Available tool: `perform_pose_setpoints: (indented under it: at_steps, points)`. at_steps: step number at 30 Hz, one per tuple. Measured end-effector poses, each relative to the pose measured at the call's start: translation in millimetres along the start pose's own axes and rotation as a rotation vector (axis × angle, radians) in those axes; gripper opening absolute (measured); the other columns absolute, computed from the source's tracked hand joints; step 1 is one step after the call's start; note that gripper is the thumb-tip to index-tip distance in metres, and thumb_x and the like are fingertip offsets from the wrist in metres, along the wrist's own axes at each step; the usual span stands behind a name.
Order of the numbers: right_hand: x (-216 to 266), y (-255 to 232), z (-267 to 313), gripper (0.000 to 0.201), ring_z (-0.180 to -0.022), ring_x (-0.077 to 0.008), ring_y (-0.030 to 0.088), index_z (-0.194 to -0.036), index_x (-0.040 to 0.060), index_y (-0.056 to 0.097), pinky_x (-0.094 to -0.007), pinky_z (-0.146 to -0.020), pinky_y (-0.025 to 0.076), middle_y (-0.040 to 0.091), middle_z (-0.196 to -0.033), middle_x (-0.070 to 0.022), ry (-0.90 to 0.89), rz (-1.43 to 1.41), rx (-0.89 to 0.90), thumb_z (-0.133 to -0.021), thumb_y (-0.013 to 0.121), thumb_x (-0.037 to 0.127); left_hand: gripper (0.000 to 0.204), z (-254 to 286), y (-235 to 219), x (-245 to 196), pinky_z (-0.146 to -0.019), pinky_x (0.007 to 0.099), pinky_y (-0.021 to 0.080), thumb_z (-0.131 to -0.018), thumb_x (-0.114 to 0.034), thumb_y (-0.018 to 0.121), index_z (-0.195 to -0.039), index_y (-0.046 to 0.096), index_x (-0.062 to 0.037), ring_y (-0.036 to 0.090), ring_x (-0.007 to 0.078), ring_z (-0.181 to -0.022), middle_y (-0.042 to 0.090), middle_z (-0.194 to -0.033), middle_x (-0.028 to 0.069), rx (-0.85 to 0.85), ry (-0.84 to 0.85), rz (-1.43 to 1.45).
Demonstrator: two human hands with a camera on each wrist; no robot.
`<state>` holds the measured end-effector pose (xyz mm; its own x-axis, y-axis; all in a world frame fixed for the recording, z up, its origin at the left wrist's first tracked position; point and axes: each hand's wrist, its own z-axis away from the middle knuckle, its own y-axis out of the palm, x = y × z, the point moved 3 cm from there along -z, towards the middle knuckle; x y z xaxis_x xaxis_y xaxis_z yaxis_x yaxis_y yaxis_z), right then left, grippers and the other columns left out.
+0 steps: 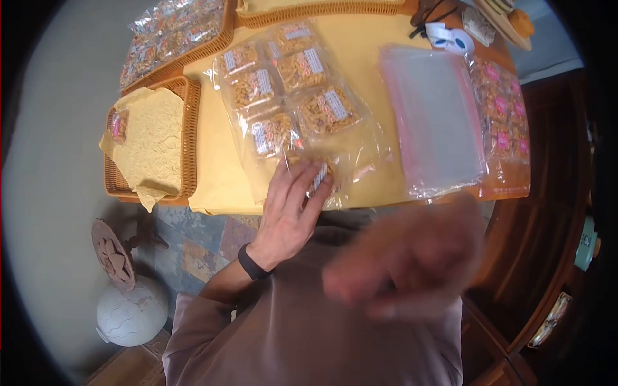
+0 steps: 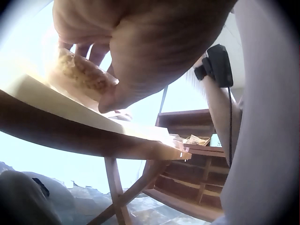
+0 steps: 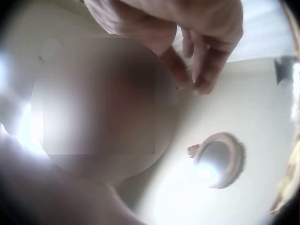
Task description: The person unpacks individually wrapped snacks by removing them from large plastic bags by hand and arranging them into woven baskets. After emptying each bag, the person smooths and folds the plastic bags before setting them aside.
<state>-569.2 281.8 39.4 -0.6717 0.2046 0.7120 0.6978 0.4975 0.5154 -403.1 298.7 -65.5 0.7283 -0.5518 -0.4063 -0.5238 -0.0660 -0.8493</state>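
My left hand (image 1: 290, 209) is at the near end of a large clear plastic bag (image 1: 370, 151). Its thumb and fingers grip the edges of a square nutty snack packet (image 2: 84, 75), seen from the side in the left wrist view. Beyond it, several similar snack packets (image 1: 302, 67) with white labels lie in two columns in the bag. My right hand (image 1: 412, 257) is raised in front of my body, blurred and close to the head camera. In the right wrist view its fingers are loosely bent, the thumb near the fingertips, with nothing visible between them.
Flat clear bags with pink edges (image 1: 441, 122) lie to the right, beside a filled bag of pink-labelled packets (image 1: 505, 112). At left stands a cloth-lined wicker basket (image 1: 190, 138) with one small packet (image 1: 120, 125). A tray of wrapped snacks (image 1: 174, 38) sits behind it.
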Motion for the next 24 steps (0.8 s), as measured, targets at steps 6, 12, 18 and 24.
perform_pose_setpoints:
  at_steps: [6, 12, 18, 24]
  points:
    - [51.0, 30.8, -28.4, 0.007, -0.076, -0.0327, 0.066, -0.103, -0.0004, 0.054, -0.0377, -0.082, 0.062, 0.064, -0.098, -0.0275, 0.17, -0.536, -0.022, -0.106, 0.05, 0.005, 0.046, -6.6, -0.1, -1.5, -0.117, 0.0572, 0.037, -0.08, -0.005, 0.064, -0.126, 0.066, 0.0016, 0.053, 0.036, -0.133, 0.061, -0.134, 0.0183, 0.066, 0.032, -0.091]
    - [48.4, 64.6, 7.1, 0.01, -0.075, -0.0343, 0.065, -0.098, -0.0008, 0.052, -0.0388, -0.076, 0.064, 0.063, -0.097, -0.0296, 0.042, -0.498, -0.471, -0.106, 0.051, 0.005, 0.042, -10.7, -8.1, -4.5, -0.109, 0.0496, 0.047, -0.078, -0.009, 0.066, -0.119, 0.069, 0.0027, 0.064, 0.0326, -0.12, 0.068, -0.124, 0.0164, -0.014, 0.193, -0.032]
    - [26.4, -9.6, -27.7, 0.011, -0.071, -0.0354, 0.069, -0.103, -0.0017, 0.052, -0.0384, -0.063, 0.063, 0.065, -0.091, -0.0266, 0.042, -0.416, 0.074, -0.103, 0.059, 0.006, 0.042, -20.2, -43.7, -7.5, -0.087, 0.0427, 0.06, -0.079, -0.011, 0.08, -0.115, 0.068, 0.0078, 0.072, 0.0345, -0.104, 0.072, -0.113, 0.0228, -0.007, 0.256, 0.109]
    - [-5.4, -60.9, 12.8, 0.027, -0.075, -0.028, 0.072, -0.107, -0.0013, 0.058, -0.0356, -0.069, 0.059, 0.072, -0.093, -0.0244, -0.089, 0.156, -0.123, -0.087, 0.076, -0.005, 0.032, -32.0, -100.8, 17.6, -0.08, 0.038, 0.063, -0.092, -0.009, 0.073, -0.117, 0.067, 0.0093, 0.076, 0.0305, -0.094, 0.075, -0.107, 0.0208, -0.083, 0.09, 0.552]
